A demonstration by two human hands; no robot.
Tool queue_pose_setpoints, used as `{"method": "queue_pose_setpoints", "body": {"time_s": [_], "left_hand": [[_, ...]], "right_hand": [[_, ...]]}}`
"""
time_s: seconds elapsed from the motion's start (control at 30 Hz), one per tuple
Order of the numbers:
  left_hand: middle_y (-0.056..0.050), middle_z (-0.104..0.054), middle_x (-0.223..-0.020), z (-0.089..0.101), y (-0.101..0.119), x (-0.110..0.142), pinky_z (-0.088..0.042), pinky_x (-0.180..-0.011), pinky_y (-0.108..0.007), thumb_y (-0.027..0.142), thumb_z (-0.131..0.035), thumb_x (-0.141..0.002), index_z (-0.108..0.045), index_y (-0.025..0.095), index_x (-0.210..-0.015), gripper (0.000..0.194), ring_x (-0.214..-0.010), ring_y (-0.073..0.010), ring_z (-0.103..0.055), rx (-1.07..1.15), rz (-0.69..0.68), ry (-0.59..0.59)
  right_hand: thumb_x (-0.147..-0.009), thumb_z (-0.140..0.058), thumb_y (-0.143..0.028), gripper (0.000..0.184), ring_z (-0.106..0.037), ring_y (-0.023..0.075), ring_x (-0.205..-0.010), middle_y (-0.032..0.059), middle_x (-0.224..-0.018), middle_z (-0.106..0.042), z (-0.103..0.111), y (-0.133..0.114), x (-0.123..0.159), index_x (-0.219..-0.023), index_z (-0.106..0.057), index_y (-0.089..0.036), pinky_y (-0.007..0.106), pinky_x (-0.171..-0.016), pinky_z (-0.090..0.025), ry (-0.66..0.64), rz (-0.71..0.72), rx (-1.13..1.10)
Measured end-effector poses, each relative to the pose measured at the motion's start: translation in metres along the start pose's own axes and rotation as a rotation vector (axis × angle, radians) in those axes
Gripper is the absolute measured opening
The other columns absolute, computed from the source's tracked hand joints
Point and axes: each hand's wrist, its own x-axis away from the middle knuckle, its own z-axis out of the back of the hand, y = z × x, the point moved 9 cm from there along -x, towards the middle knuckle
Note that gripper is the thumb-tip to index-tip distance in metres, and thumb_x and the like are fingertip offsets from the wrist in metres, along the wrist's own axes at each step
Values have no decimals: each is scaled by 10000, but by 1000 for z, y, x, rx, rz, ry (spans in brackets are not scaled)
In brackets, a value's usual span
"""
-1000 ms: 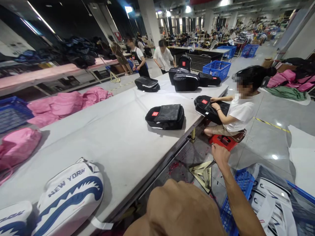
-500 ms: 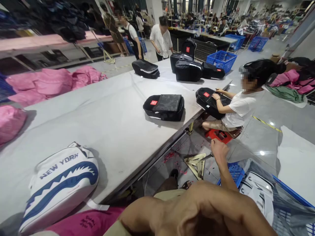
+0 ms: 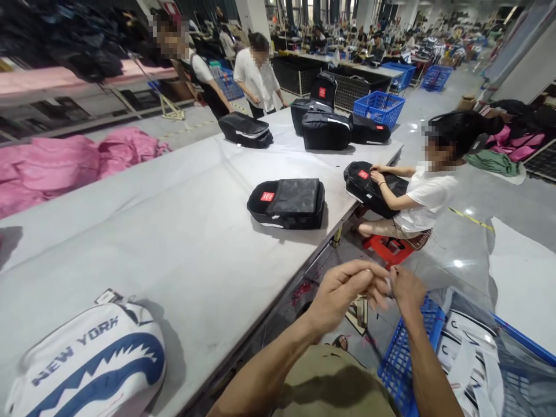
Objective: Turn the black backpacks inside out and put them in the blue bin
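My left hand (image 3: 347,289) and my right hand (image 3: 406,286) meet in front of me, off the edge of the long grey table (image 3: 182,220), above the floor. Both have their fingers pinched together where they touch; whatever they pinch is too small to make out. A white and blue "NEW YORK" shark-print bag (image 3: 87,362) lies on the table at my lower left. A black backpack with a red patch (image 3: 287,202) lies flat further along the table.
A blue crate (image 3: 402,362) holding white bags (image 3: 473,353) stands at my right. A seated person in a white shirt (image 3: 428,194) handles a black bag (image 3: 369,185) at the table edge. More black bags (image 3: 325,130), pink bags (image 3: 65,168) and standing people lie beyond.
My left hand has come up from near the camera and reached forward to meet my right hand, which has shifted slightly right and toward me. The view tilted down a little.
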Motion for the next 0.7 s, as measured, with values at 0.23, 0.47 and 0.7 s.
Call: {"method": "queue_pose_setpoints", "body": {"time_s": [0.23,0.47,0.7], "left_hand": [[-136,-760,-914,239,-1,5,-559,-632,-279,663,-1014,-676,-828,52,-1063,747,-759,-233,-767,-276,21,637],[-85,-673,-783,425,15,29,-485,-630,-262,493,-844,-942,-621,97,-847,464,-692,-188,-711,-170,124,1069],[-55,-631,-854,568,37,-17,-563,-792,-295,429,-387,-1217,-513,137,-1047,361,-779,-172,-686,-115,170,1309]], "right_hand": [[-1188,-287,-480,600,-778,426,-1028,191,-1088,-785,1,-4,-4,-1406,-778,-212,469,-806,-553,-30,-169,56],[-1162,-79,-525,792,-757,452,-1049,205,-1138,-774,-7,1,-2,-1463,-736,-200,519,-821,-532,-92,-240,94],[-1087,1,-700,927,-745,470,-1109,199,-1341,-748,-31,40,5,-1564,-676,-282,581,-898,-537,-228,-418,8]]}}
